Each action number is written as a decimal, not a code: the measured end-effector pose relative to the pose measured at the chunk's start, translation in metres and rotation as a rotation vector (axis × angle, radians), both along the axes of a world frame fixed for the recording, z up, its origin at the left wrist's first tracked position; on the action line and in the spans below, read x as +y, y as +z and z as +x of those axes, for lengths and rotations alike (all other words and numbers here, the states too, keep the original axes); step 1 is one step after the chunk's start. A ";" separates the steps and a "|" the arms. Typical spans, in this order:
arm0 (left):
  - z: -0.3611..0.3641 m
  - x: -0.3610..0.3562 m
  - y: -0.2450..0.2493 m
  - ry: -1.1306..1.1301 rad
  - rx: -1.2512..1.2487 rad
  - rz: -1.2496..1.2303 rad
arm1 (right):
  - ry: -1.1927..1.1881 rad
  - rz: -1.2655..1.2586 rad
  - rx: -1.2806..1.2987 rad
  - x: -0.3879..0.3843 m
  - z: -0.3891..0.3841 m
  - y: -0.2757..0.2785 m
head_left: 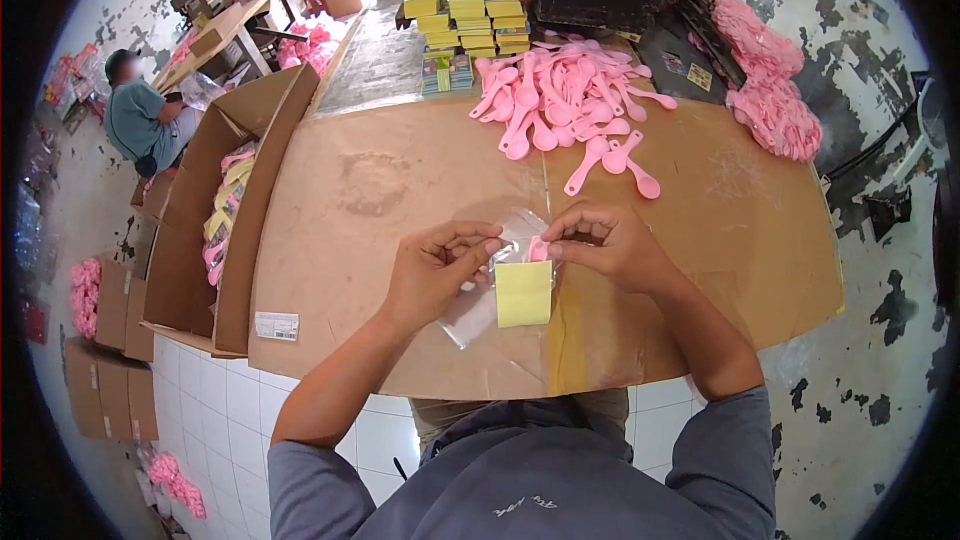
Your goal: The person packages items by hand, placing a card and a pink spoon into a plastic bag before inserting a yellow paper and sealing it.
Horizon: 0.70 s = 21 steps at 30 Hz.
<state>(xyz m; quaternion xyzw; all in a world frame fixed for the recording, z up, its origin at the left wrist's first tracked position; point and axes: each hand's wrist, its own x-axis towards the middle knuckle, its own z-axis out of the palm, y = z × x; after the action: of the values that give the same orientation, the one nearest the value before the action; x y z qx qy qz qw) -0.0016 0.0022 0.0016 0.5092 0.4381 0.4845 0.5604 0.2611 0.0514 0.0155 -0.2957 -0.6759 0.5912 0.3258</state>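
A clear plastic bag (468, 318) is between my two hands above the cardboard-covered table. My left hand (440, 265) pinches the bag's edge on the left. My right hand (605, 240) is closed at the bag's right side, its fingertips at a pink piece (539, 249). Just below the fingers is a yellow card (523, 295), which covers the lower end of the pink piece. Whether the card lies inside the bag or on it, I cannot tell. Beyond my hands lies a pile of pink spoons (560, 95).
Stacks of yellow cards (468, 5) stand behind the spoons. A long open cardboard box (262, 180) holding packed items is left of the table (380, 240). Pink bundles (770, 90) lie at the back right. A person (140, 115) sits at the far left.
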 end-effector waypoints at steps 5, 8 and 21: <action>0.000 -0.002 0.000 0.020 0.003 0.011 | 0.001 -0.043 0.014 -0.006 -0.005 0.003; 0.001 -0.002 0.003 0.041 0.027 0.008 | 0.083 -0.098 -0.026 -0.010 -0.009 0.001; -0.008 -0.002 0.006 -0.165 0.136 -0.011 | 0.016 -0.108 0.051 -0.006 -0.003 0.018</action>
<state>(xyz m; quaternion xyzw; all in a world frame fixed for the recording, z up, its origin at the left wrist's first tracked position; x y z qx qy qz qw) -0.0098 0.0006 0.0080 0.5721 0.4346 0.3987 0.5700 0.2583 0.0459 0.0337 -0.2923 -0.6368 0.6368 0.3218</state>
